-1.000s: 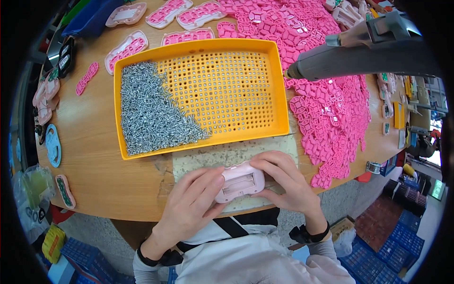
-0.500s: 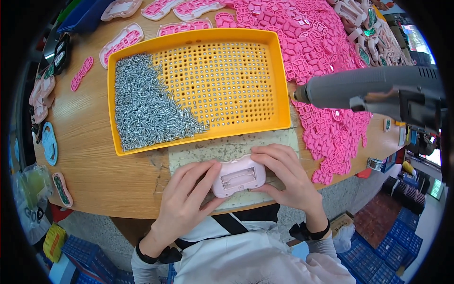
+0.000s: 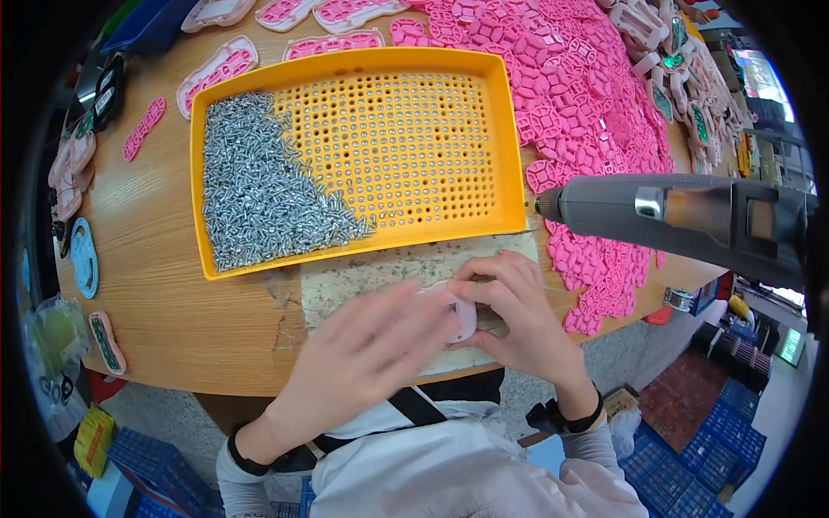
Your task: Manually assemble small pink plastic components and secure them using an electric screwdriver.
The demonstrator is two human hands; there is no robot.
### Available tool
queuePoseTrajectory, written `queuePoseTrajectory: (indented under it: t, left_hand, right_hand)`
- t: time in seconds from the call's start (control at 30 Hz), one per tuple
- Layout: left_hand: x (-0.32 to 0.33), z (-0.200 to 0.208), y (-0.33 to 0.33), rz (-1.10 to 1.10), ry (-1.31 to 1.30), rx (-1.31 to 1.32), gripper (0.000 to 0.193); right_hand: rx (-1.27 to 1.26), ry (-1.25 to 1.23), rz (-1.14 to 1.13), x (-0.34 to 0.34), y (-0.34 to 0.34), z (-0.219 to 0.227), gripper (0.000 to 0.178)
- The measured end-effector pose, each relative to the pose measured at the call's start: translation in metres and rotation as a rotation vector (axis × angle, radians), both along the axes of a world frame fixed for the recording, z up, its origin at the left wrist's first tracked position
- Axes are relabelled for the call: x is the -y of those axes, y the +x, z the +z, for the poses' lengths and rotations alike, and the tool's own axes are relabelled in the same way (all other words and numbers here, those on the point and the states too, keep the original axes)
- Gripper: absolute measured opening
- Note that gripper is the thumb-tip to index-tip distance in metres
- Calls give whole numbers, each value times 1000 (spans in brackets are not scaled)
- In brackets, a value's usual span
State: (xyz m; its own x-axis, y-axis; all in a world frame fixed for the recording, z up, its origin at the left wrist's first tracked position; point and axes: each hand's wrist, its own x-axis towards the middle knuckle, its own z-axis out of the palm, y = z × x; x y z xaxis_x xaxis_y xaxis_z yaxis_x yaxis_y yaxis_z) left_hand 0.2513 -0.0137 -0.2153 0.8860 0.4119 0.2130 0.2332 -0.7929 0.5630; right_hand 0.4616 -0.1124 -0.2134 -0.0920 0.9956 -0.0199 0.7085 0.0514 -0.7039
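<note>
At the near edge of the table, a small pale pink plastic casing [image 3: 466, 321] is held over a worn pale mat [image 3: 332, 281]. My right hand [image 3: 525, 315] grips its right end, fingers on the far side and thumb on the near side. Across the rest of the casing lies my left hand [image 3: 367, 337], its fingers smeared by motion; whether they grip the casing cannot be made out. Just beyond is a yellow tray [image 3: 521, 194] with a heap of small silvery screws [image 3: 259, 194] on its left and screws standing in rows of holes.
A grey power screwdriver [image 3: 656, 207] points left beside the tray's right edge. Pink plastic pieces [image 3: 561, 95] are heaped at the back right, with pale casings [image 3: 699, 112] beyond. At the left lie a blue plastic ring [image 3: 85, 257] and a casing with a green circuit board [image 3: 108, 343].
My left hand has moved right from the casing's left end to over it and now blurs. The right hand keeps its grip. The screwdriver has swung nearer to me.
</note>
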Motion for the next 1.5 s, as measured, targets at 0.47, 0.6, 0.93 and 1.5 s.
queuePoseTrajectory:
  t: [0.47,0.6,0.93,1.5]
  left_hand:
    - [15,-9,24,-131,139,-77,46]
    - [18,-6,30,-154,195,-124,50]
    - [15,-12,35,-240,128,-108,53]
    - [11,-11,34,-280,135,-127,53]
  right_hand:
    - [-547,453,-305,-63,72,50,65]
    - [-497,371,54,-90,91,71,75]
    - [-823,490,37,-89,42,79,74]
    - [-777,623,151,-123,35,33,95]
